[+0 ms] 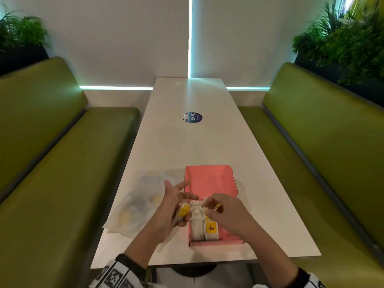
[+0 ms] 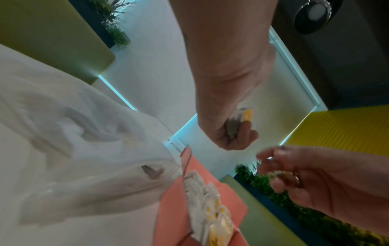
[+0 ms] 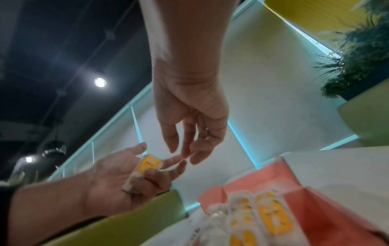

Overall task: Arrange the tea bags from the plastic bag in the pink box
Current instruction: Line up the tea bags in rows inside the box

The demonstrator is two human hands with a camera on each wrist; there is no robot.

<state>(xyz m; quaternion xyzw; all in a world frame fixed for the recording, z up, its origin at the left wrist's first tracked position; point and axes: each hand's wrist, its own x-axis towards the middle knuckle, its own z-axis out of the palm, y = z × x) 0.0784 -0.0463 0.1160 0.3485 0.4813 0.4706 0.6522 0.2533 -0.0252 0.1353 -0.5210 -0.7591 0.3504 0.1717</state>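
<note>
Long white table (image 1: 207, 142), benches (image 1: 52, 163) close along both sides; far half bare but for a round sticker (image 1: 193, 117). Pink box (image 1: 209, 179) near the front edge, right of centre, lid flap lying open away from the person; far part of the box unfilled, near part packed with upright tea bags (image 1: 204, 227), one yellow tag reading TEA. Plastic bag (image 1: 137, 204) crumpled just left of the box, reaching the table's left edge, more yellow tags dimly visible inside.

Left hand (image 1: 176, 206) raised just left of the box, palm turned inward, index and middle fingers stretched out, the lower fingers curled round a held bag (image 3: 145, 168). Right hand (image 1: 224, 213) over the packed rows, fingers bent downward, tips drawn narrow; whether pinching anything cannot be told. Fingertips of both hands nearly meeting.
</note>
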